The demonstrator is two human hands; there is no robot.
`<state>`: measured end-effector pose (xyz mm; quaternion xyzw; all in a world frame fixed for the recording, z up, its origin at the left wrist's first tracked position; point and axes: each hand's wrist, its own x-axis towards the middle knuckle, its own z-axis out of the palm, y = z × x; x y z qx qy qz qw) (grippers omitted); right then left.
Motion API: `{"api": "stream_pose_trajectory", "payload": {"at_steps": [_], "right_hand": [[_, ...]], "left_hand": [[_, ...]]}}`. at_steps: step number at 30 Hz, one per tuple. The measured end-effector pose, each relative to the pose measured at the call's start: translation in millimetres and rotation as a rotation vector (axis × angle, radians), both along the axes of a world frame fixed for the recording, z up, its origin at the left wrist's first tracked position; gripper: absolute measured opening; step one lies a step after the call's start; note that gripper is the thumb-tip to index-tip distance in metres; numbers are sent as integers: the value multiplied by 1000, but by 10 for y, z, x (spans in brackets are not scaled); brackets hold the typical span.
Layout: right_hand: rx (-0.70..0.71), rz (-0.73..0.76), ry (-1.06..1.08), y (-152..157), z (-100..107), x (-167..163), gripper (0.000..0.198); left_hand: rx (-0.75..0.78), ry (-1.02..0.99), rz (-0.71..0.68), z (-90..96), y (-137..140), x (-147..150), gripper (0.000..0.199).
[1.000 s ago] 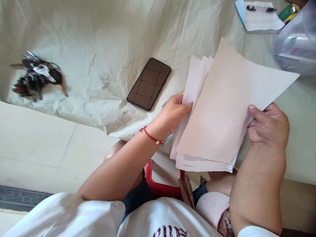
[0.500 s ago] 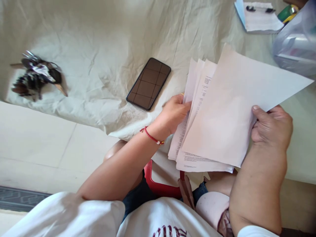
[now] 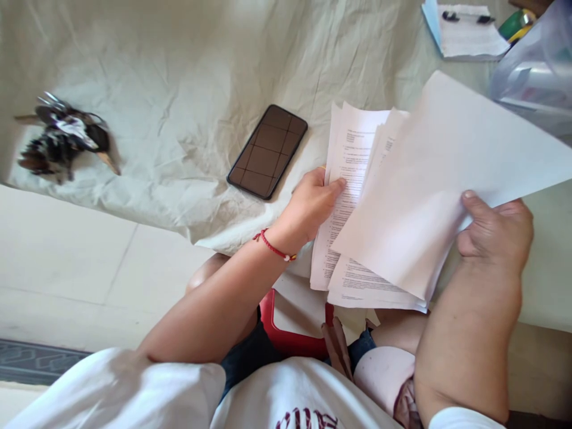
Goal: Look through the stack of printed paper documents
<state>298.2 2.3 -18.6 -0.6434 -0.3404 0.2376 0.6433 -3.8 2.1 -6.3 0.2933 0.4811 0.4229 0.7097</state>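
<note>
My left hand (image 3: pixel 315 199) is closed on the left edge of some printed sheets (image 3: pixel 353 149), thumb on top and fingers underneath. My right hand (image 3: pixel 496 229) pinches the right side of more paper, with a blank-faced sheet (image 3: pixel 429 167) uppermost and its thumb lying on it. That top sheet is tilted and bowed, and covers most of the printed pages (image 3: pixel 375 286) below. The two groups of paper overlap in the middle, so how many sheets each hand holds is hidden. Left of my left hand lies a dark smartphone (image 3: pixel 268 152), face up.
On the cloth-covered table (image 3: pixel 179 59), a bunch of keys (image 3: pixel 71 134) lies far left. At the back right are a notepad (image 3: pixel 473 36) with a dark pen-like item, a green and yellow object (image 3: pixel 516 25) and a clear plastic bag (image 3: pixel 536 83). A red stool (image 3: pixel 290 342) shows below.
The two groups of paper have spread apart. My right hand has shifted slightly right with the top sheet, and more of the printed page under my left thumb is showing.
</note>
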Motion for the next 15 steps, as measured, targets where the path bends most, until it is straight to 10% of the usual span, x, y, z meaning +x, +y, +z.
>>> {"api": "stream_pose_trajectory", "payload": {"at_steps": [15], "right_hand": [[164, -91, 113, 58, -6, 173, 40]], "left_hand": [[48, -20, -11, -26, -11, 0, 15]]}}
